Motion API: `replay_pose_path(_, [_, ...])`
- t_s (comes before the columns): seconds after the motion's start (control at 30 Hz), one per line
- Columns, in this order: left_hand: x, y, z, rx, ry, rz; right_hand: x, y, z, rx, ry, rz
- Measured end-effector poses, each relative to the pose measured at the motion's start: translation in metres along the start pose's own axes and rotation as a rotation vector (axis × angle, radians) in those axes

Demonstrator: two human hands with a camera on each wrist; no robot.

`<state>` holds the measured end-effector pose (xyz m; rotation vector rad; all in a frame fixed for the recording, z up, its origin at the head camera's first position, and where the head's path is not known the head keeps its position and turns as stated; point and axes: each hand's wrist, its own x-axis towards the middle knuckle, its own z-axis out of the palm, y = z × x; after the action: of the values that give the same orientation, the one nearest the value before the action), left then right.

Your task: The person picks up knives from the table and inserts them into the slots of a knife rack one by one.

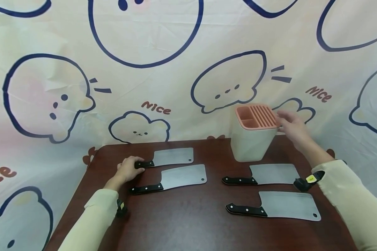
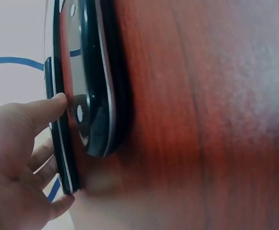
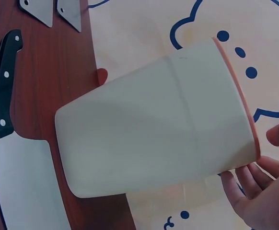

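Note:
My left hand (image 1: 127,169) is at the back left of the table, with thumb and fingers around the black handle of the far left cleaver (image 1: 174,156). That cleaver lies flat, its blade pointing right. Just in front of it lies a second cleaver (image 1: 183,177); its handle end (image 2: 98,129) looms close in the left wrist view. At the back right stands a white knife holder (image 1: 251,144) with a pink slotted lid (image 1: 258,116). Beside its upper right edge, my right hand (image 1: 293,129) touches the holder's side with loosely bent fingers (image 3: 233,191).
Two more cleavers lie at the right, one (image 1: 274,174) in front of the holder and another (image 1: 289,205) nearer me, handles to the left. The dark brown table (image 1: 176,223) meets a cartoon-printed cloth (image 1: 163,83) hanging behind it.

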<state>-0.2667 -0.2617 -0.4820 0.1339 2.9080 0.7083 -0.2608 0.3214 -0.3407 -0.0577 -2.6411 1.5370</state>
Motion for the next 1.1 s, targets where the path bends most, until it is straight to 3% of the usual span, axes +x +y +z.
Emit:
replay_pose_path(0.5, [0.002,-0.008,0.007,0.011,0.044,-0.013,0.001,0.015,0.008,0.090,0.045,0.006])
replay_pose_path(0.8, [-0.002,-0.013,0.008,-0.020,0.071,0.032,0.001,0.023,0.011,0.138,0.035,-0.051])
replay_pose_path(1.1, [-0.006,-0.010,-0.003,-0.013,0.094,0.093,0.000,0.028,0.011,0.167,0.035,-0.055])
